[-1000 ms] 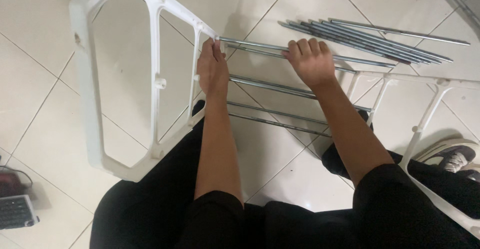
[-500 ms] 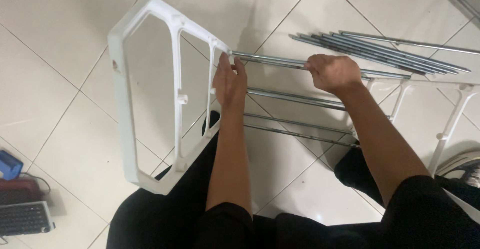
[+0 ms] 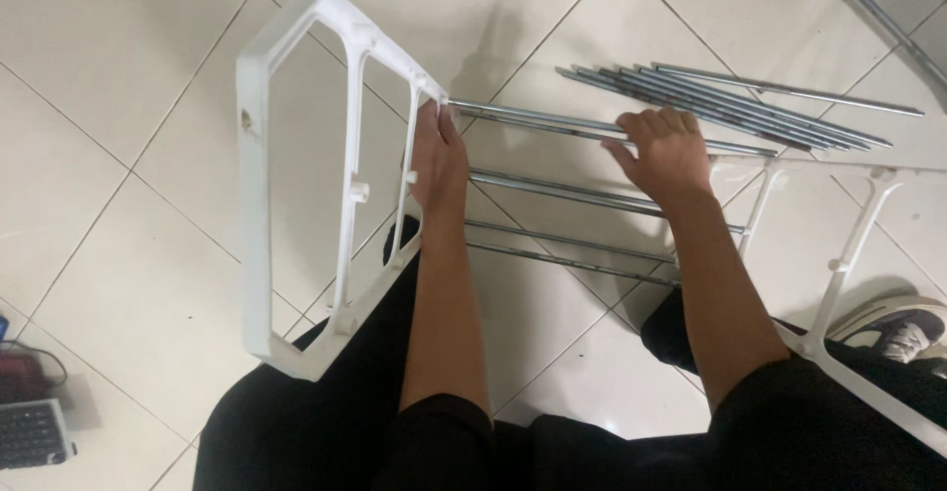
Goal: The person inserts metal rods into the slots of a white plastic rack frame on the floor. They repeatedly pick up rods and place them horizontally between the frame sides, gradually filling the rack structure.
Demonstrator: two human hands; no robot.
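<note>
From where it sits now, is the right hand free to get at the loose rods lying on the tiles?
Probably yes. The right hand rests on the top rod, and the loose rods lie just beyond it on the floor, nothing between.

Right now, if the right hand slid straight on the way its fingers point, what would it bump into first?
Probably the loose bundle of metal rods on the floor just beyond the right hand; the hand already grips the top rod, and depth is unclear.

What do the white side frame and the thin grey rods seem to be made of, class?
White side frame: probably moulded plastic, matt white, with thick rounded edges and small moulded pegs. Thin grey rods: likely metal, smooth and shiny, with bright highlights along their length. The left hand rests where rod meets frame; the right hand lies on a rod.
</note>
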